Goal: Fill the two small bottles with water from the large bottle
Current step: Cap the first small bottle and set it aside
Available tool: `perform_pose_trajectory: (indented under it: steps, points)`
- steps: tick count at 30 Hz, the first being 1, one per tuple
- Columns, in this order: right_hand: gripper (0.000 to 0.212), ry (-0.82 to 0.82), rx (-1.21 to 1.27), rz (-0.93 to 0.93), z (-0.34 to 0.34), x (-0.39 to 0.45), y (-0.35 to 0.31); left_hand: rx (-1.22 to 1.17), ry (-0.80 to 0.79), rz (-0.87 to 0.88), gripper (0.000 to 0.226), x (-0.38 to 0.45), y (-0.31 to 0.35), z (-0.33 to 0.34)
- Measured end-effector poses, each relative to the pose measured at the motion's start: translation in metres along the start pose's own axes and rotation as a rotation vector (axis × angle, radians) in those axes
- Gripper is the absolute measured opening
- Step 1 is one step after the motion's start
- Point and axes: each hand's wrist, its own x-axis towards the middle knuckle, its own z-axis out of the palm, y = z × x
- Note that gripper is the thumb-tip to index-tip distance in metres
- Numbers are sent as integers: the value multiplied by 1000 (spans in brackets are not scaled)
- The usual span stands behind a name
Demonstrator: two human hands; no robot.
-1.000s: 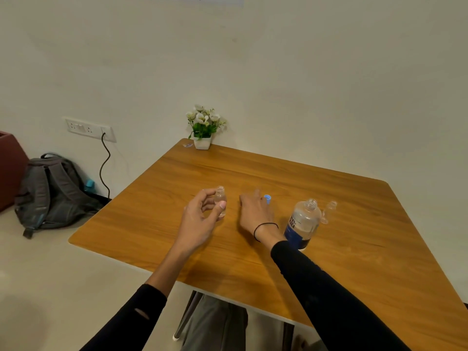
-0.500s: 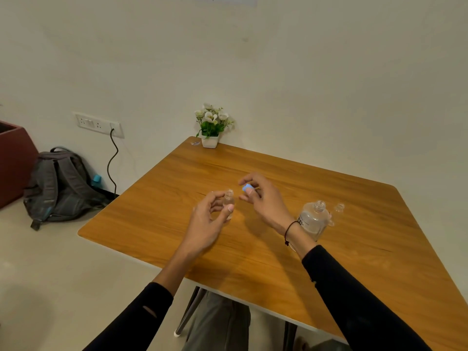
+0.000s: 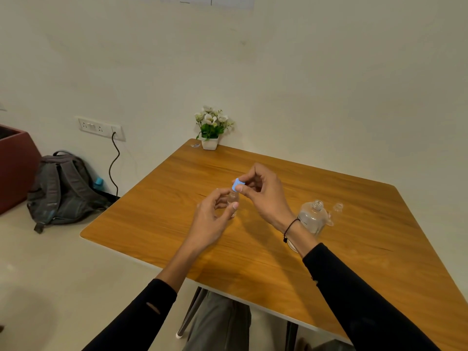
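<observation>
My left hand [image 3: 211,219] holds a small clear bottle [image 3: 232,198] upright above the middle of the wooden table [image 3: 253,249]. My right hand [image 3: 263,193] pinches a small blue cap [image 3: 237,184] right over that bottle's mouth. The large clear bottle [image 3: 312,217] stands uncapped on the table to the right, partly behind my right wrist. A second small clear bottle [image 3: 336,210] stands open just beyond it.
A white pot of white flowers [image 3: 211,129] sits at the table's far corner by the wall. A grey backpack [image 3: 59,190] lies on the floor at the left, next to a dark red box [image 3: 15,165]. A black cable hangs from the wall socket [image 3: 101,127].
My right hand picked the blue cap up from the table and carried it left, over the small bottle in my left hand. The left hand has stayed closed on that bottle.
</observation>
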Motion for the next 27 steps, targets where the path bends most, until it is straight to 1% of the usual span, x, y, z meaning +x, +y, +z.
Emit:
perform_pose_trajectory:
  steps: [2, 5, 8, 10, 11, 14, 15, 16, 17, 18, 20, 21, 23, 25, 26, 27]
  points:
    - [16, -30, -29, -7, -2, -1, 0, 15, -9, 16, 38, 0, 0, 1]
    - [16, -120, -116, -16, -6, -2, -2, 29, -17, 23, 36, -1, -2, 2]
    - [20, -239, -342, -79, -11, 1, -6, 56, -14, 15, 34, -2, -4, 4]
    - [15, -293, -532, -125, -13, 4, -11, 72, -18, 27, 31, -3, -5, 6]
    - [19, -309, -632, -139, -13, 5, -13, 74, -21, 31, 30, -4, -5, 7]
    - [61, -316, -955, -144, -13, 7, -18, 62, -19, 45, 26, -6, -3, 8]
    - [69, -311, -1027, -148, -14, 7, -19, 57, -12, 47, 25, -6, -2, 8]
    - [71, -313, -1061, -161, -17, 7, -19, 54, -3, 42, 28, -6, -2, 8]
    - [66, -335, -1032, -175, -20, 7, -18, 59, 5, 34, 32, -5, -2, 8]
    - [55, -382, -952, -187, -23, 8, -21, 71, 10, 28, 35, -4, -2, 7]
    - [38, -496, -825, -203, -28, 9, -25, 87, 5, 23, 32, -3, -4, 6]
    - [31, -531, -822, -215, -28, 10, -27, 95, -3, 23, 31, -3, -4, 7]
    - [6, -507, -943, -202, -27, 11, -29, 117, -17, 38, 30, -4, -3, 8]
    - [40, -431, -1111, -202, -28, 12, -30, 128, -16, 69, 27, -6, -2, 10]
    - [49, -387, -1125, -218, -29, 12, -30, 129, -14, 81, 27, -6, -1, 11]
    - [50, -379, -1073, -227, -30, 12, -31, 128, -15, 83, 27, -7, 1, 11]
